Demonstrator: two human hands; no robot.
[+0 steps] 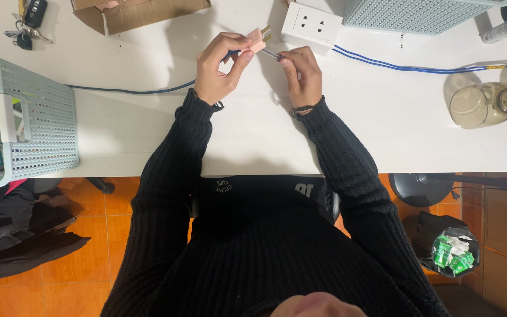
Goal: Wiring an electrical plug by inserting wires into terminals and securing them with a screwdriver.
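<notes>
My left hand holds a small pink plug with two brass prongs that point up and to the right. A dark blue cable runs from the plug off to the left across the white table. My right hand grips a thin screwdriver, its metal tip set against the side of the plug. Both hands are raised just above the table, close together, in black knit sleeves.
A white socket block lies just beyond the hands, with a blue cable leading right. A pale mesh basket is at left, another at top right. Cardboard box, keys, glass jars, bin.
</notes>
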